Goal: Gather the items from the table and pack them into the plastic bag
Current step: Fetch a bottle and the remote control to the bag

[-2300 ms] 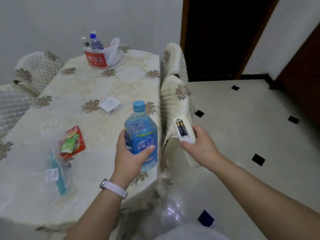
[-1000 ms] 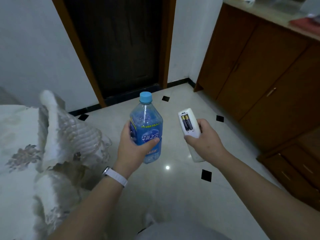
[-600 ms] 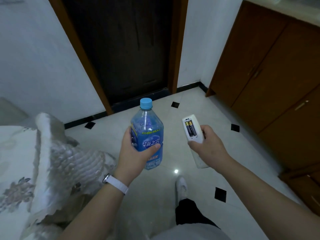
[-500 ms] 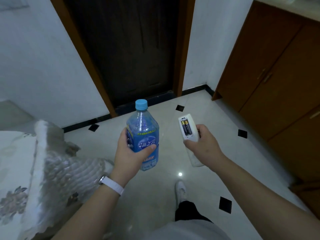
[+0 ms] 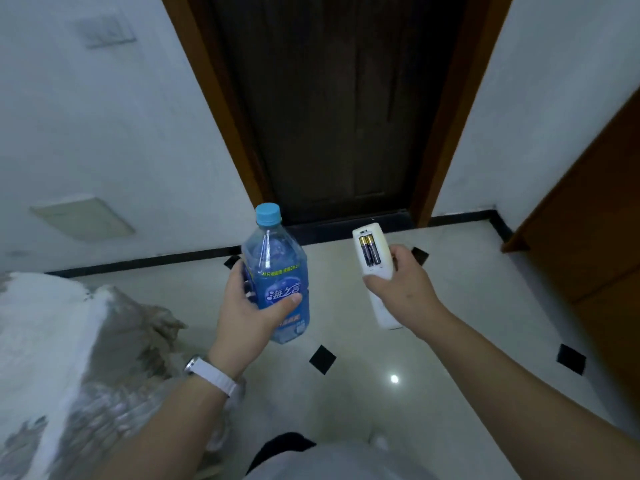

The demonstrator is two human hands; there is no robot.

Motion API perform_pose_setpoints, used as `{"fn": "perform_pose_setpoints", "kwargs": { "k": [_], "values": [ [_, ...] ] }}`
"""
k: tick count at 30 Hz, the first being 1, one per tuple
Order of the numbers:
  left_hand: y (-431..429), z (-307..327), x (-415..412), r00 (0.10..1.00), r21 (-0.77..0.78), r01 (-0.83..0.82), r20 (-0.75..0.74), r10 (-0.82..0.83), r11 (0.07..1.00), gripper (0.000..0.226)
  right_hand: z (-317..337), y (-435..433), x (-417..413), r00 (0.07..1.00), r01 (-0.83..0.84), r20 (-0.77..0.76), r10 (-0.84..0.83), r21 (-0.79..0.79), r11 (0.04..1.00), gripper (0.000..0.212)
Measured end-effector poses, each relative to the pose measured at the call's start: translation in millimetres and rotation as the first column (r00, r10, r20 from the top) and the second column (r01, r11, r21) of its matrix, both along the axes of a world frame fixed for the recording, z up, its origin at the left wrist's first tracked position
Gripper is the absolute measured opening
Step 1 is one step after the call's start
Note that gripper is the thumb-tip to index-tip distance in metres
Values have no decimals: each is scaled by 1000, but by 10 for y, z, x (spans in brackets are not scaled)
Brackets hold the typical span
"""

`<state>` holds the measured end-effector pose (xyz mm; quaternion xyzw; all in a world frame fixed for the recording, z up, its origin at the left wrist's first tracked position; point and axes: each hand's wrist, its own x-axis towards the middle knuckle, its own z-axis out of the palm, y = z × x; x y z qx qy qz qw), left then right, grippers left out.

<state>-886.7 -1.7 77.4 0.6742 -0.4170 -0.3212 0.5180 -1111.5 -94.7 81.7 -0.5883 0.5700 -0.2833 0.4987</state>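
My left hand (image 5: 247, 315) grips a blue drink bottle (image 5: 275, 271) with a light blue cap, held upright in front of me. My right hand (image 5: 405, 292) holds a white remote control (image 5: 374, 268) back side up, its battery bay uncovered with two batteries showing. Both are held over the tiled floor, apart from each other. The table and the plastic bag are out of view.
A dark wooden door (image 5: 332, 105) in a brown frame stands straight ahead. A cloth-covered chair (image 5: 69, 358) is at my lower left. A brown cabinet (image 5: 595, 237) lines the right side. The glossy floor (image 5: 450, 358) has small black diamond tiles.
The view has swung from the table toward the door and come closer to it. Both hands keep the same hold on the bottle and the remote.
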Motion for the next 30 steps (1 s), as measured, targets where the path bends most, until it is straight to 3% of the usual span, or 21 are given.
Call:
{"fn": "perform_pose_setpoints", "kwargs": {
  "k": [6, 11, 15, 20, 23, 30],
  "values": [
    [-408, -190, 671, 991, 26, -131, -34, 132, 991, 73, -87, -624, 866, 979, -182, -84, 183, 19, 983, 45],
    [-888, -417, 1473, 971, 38, -218, -95, 221, 975, 82, -109, -1186, 1777, 951, -248, -191, 244, 6, 969, 44],
    [-1278, -420, 2192, 959, 6, -241, -151, 239, 971, 75, 27, -1615, 2580, 931, -289, -233, 280, -3, 957, 42],
    [-1685, -284, 3104, 953, -51, -276, -149, 266, 960, 66, 210, -2044, 3586, 922, -345, -209, 327, -56, 937, 42],
    [-1787, -244, 3508, 933, -58, -337, -154, 325, 940, 73, 178, -2173, 4039, 905, -395, -193, 379, -50, 917, 42],
    [-1929, -311, 4207, 868, -9, -476, -163, 469, 879, 66, -1, -2615, 5048, 856, -498, -161, 491, -9, 867, 39]
  ]
}}
